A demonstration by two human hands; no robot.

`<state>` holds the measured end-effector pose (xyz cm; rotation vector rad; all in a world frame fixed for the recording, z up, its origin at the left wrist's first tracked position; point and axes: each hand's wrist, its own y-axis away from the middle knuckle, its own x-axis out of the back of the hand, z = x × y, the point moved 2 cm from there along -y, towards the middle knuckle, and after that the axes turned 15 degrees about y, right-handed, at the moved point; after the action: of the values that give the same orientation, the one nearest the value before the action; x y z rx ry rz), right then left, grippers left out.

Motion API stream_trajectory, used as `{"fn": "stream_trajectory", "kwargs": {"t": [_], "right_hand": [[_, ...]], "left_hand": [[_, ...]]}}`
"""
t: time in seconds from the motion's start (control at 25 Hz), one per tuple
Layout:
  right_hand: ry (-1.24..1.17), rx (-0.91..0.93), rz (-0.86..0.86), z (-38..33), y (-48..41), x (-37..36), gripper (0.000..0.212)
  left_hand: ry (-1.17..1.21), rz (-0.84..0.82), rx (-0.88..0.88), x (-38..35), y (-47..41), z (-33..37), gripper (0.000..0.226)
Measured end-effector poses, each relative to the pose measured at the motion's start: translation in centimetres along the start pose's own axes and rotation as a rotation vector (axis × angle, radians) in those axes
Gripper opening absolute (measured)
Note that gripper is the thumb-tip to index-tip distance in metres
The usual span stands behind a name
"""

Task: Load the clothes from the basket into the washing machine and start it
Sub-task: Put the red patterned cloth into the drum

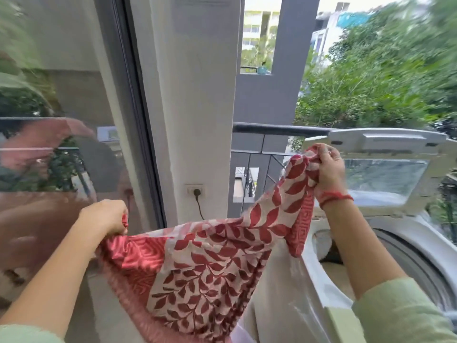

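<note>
balcony railing (272,127) and trees behind; left hand (108,216) and right hand (326,169) each clutch a bunched end of the red leaf-print cloth (210,263), spread beside the open washing machine (371,243), likely to feed in.

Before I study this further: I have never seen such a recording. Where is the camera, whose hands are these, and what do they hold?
There is only one picture, taken by a wide-angle camera worn on a person's head, so both arms entering from below are that person's own; no robot is here. The left hand and the right hand each grip one end of a red and white leaf-patterned cloth, which hangs between them. At the right stands a top-loading washing machine with its lid raised. Behind are a balcony railing and a wall socket with a plug in it. The basket is not in view.
</note>
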<state>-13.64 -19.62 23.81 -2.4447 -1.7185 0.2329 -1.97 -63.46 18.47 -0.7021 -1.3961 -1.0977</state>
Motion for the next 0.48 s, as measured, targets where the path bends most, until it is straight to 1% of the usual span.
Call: {"fn": "stream_trajectory", "kwargs": {"t": [0.04, 0.08, 0.12, 0.2, 0.28, 0.32, 0.4, 0.44, 0.48], "right_hand": [[-0.011, 0.074, 0.005, -0.6, 0.6, 0.2, 0.021], [-0.015, 0.152, 0.028, -1.4, 0.9, 0.4, 0.023], [-0.018, 0.236, 0.058, -2.6, 1.4, 0.5, 0.023], [-0.008, 0.406, 0.18, -5.7, 1.2, 1.7, 0.02], [0.095, 0.597, 0.32, -9.1, 0.5, 4.3, 0.015], [0.175, 0.679, 0.382, -10.7, -0.2, 5.9, 0.019], [0.317, 0.843, 0.419, -12.0, -2.0, 10.5, 0.028], [0.38, 0.837, 0.402, -12.1, -2.6, 12.7, 0.031], [0.441, 0.757, 0.406, -11.9, -3.4, 15.1, 0.032]], "left_hand": [[0.025, 0.086, -0.03, -0.1, -0.5, 0.7, 0.013], [0.117, 0.177, -0.1, 0.0, -1.2, 2.0, 0.009], [0.268, 0.28, -0.175, 0.5, -1.1, 3.7, 0.012], [0.615, 0.51, -0.341, 2.2, -0.3, 7.9, 0.018], [0.811, 0.762, -0.541, 4.6, 1.7, 12.4, 0.019], [0.868, 0.853, -0.637, 5.6, 2.6, 14.7, 0.019], [0.948, 0.972, -0.78, 6.9, 4.2, 19.8, 0.016], [0.992, 1.003, -0.824, 7.1, 4.9, 22.5, 0.015], [1.049, 1.011, -0.844, 7.0, 5.5, 25.7, 0.015]]}}
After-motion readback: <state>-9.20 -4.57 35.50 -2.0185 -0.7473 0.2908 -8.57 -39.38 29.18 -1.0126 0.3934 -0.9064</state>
